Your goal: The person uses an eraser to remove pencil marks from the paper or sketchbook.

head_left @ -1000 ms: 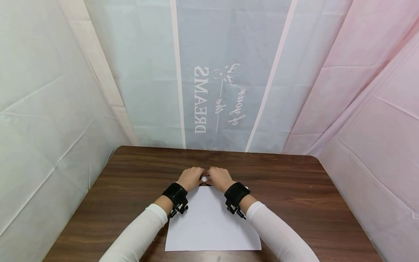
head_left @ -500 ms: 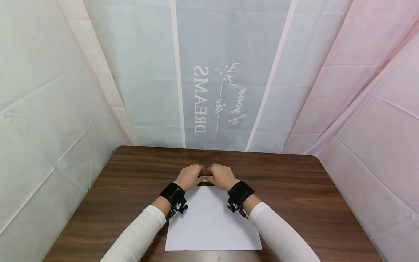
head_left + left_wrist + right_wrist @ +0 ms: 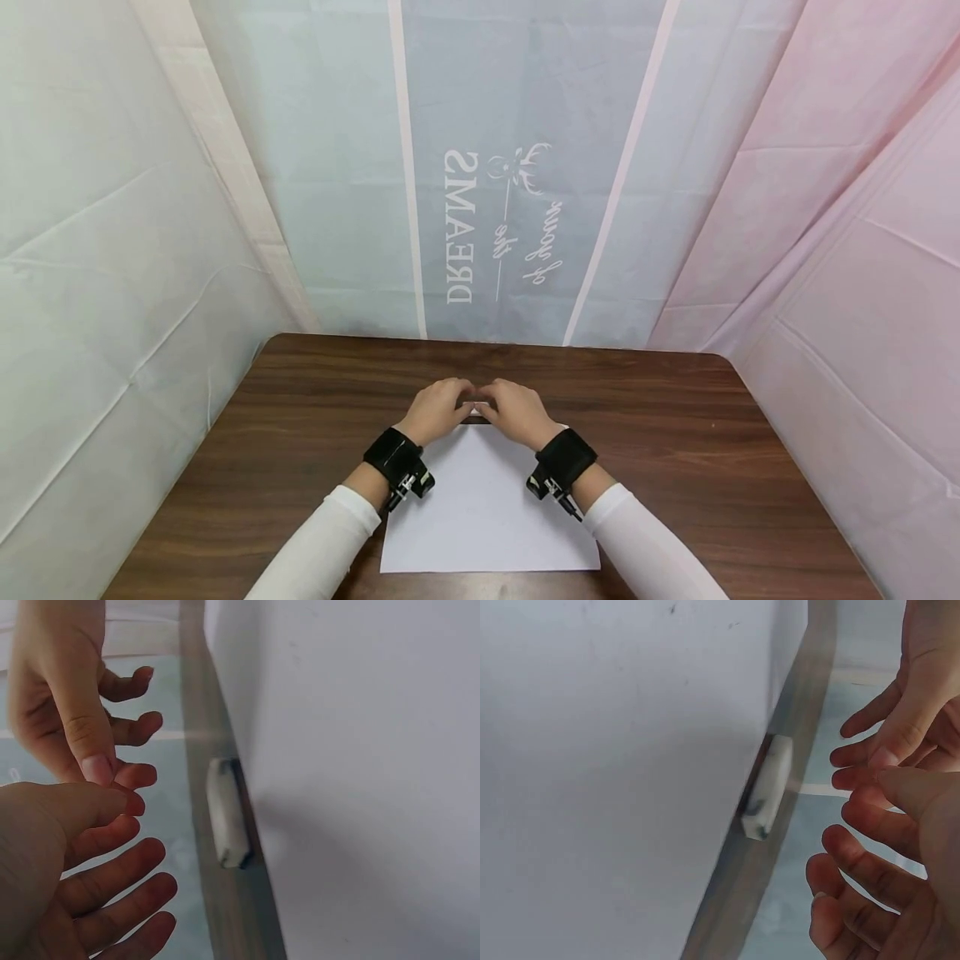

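Observation:
A white eraser point(image 3: 475, 408) with dark smudges on its ends lies on the table just past the far edge of a white paper sheet point(image 3: 487, 517). Both wrist views show the eraser point(image 3: 228, 813) point(image 3: 768, 787) apart from all fingers. My left hand point(image 3: 437, 408) hovers over it from the left, fingers loosely bent and spread. Facing it, my right hand point(image 3: 521, 410) has its fingers bent the same way. The two thumb tips come close together; whether they touch I cannot tell. Neither hand holds anything visible.
The sheet lies flat on a dark wood-grain table point(image 3: 675, 467), its near edge close to the table's front. A printed cloth point(image 3: 525, 100) hangs behind the table, with pale cloths on both sides. Black camera straps point(image 3: 566, 458) circle both wrists.
One second ago the fingers of both hands were around the small white eraser. They have since let go of it, and the wrists have spread slightly apart.

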The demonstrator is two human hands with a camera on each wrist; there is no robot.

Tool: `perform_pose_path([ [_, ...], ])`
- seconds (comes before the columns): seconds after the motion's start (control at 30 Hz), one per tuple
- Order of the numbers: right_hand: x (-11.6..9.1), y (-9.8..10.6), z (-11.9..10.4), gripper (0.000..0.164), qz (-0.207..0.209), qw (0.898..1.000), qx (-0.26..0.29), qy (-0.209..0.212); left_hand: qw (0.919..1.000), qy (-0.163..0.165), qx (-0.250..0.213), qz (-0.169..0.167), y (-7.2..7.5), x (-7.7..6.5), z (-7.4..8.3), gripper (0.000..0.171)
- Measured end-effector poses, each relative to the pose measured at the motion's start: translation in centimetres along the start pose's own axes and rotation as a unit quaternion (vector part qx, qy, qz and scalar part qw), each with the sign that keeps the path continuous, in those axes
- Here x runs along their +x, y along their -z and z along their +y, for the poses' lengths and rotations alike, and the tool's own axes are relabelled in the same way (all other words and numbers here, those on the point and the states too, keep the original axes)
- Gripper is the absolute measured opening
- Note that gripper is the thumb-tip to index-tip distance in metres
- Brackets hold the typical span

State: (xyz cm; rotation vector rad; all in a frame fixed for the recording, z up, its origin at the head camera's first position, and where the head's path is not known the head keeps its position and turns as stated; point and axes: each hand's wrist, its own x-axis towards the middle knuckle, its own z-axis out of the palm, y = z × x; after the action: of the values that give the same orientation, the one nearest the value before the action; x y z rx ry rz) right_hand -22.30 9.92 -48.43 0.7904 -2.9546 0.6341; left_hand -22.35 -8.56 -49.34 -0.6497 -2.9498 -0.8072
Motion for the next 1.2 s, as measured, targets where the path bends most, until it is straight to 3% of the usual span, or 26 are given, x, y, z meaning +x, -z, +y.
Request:
perform_pose_path([
  [0.4, -1.8, 0.9, -0.6, 0.028, 0.034, 0.998, 0.044, -0.009, 0.9988, -0.010, -0.038, 0.028, 1.3, -1.2, 2.1, 0.019],
  [1.2, -5.0, 1.0, -1.8, 0.031, 0.078, 0.993, 0.088, 0.001, 0.9971, -0.026, -0.059, 0.038, 1.4, -4.4, 3.8, 0.027],
])
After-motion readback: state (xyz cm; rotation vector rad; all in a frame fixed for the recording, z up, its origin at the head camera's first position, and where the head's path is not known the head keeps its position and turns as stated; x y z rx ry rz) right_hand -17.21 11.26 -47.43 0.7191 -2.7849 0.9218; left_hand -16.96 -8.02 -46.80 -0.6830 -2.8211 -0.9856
